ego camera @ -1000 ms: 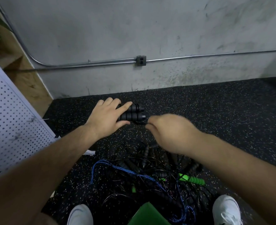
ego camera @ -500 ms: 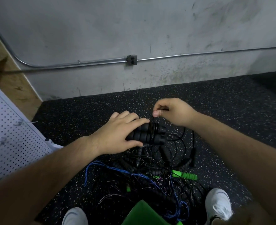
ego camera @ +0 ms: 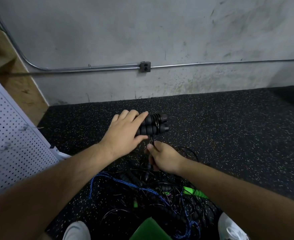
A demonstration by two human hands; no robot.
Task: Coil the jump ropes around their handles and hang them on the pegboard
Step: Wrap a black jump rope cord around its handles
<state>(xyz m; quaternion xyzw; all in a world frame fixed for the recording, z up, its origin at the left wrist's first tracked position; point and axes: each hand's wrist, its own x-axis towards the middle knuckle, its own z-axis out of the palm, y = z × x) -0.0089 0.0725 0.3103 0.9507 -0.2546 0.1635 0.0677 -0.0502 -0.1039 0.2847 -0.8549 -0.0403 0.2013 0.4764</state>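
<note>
Step in hand, as I read it: winding the cord onto the handles. My left hand (ego camera: 125,134) is clamped round the pair of black ribbed foam handles (ego camera: 154,126), fingers over the top, thumb underneath. My right hand (ego camera: 163,158) is closed on the thin black cord (ego camera: 152,142), pinched at thumb and forefinger just below the handles.

Handles are held above the black speckled rubber floor (ego camera: 238,135), between the tangled pile of ropes (ego camera: 160,196) at my feet and the floor's far edge at the wall. The two lie side by side and touching. Long axis runs roughly parallel to that far edge, cap ends pointing to the floor's right side, butt ends hidden in my palm. Cord drops from near the cap ends down to my right hand.

To do it well, I'd say:
- hold both handles squeezed parallel so the wraps don't slip between them
- light, even tension on the cord, turns laid next to each other from the cap end toward my palm
- pinch close to the handles; slack trails into the pile by the blue braided rope (ego camera: 125,181) and bright green handle (ego camera: 194,193), a snag risk

White perforated pegboard (ego camera: 13,135) stands at the floor's left edge, for hanging after
</note>
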